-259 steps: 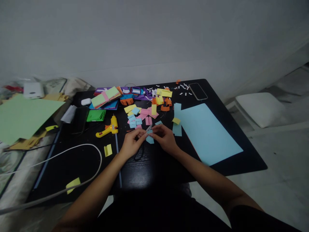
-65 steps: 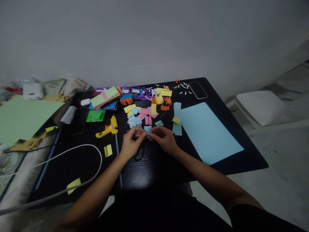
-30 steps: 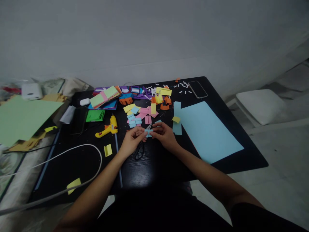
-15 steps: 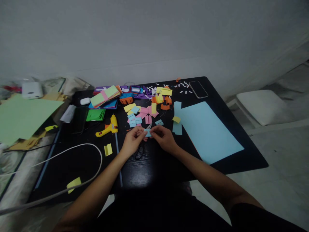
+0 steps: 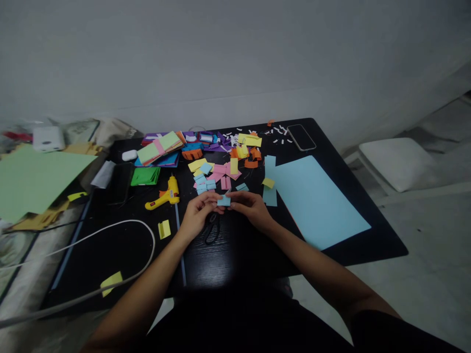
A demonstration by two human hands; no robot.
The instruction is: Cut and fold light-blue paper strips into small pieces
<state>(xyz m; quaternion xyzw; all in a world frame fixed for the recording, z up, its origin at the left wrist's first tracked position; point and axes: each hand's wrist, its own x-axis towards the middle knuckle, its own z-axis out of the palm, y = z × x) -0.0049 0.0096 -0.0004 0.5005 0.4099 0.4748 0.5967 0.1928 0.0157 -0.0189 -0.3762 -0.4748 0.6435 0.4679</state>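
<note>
A small light-blue paper piece (image 5: 223, 200) is held between my two hands over the black table. My left hand (image 5: 199, 211) pinches its left side with thumb and fingers. At the right side, the fingers of my right hand (image 5: 250, 206) close on its edge. Black-handled scissors (image 5: 212, 230) lie under my hands, their blades partly hidden. Just beyond are folded blue paper pieces (image 5: 206, 186), pink paper pieces (image 5: 221, 171) and yellow paper pieces (image 5: 198, 164). Blue paper strips (image 5: 270, 196) lie to the right, with a yellow piece (image 5: 268, 183) on them.
A large blue sheet (image 5: 320, 201) covers the table's right part, below a phone (image 5: 301, 137). On the left are a yellow glue gun (image 5: 168, 193), green papers (image 5: 145, 176) and a white cable (image 5: 147, 228). White paper scraps (image 5: 279, 131) are scattered at the back.
Both hands stay close together on the blue paper piece, which has tilted and shifted slightly left. My right fingers are straighter, and more of the scissors' handle shows below.
</note>
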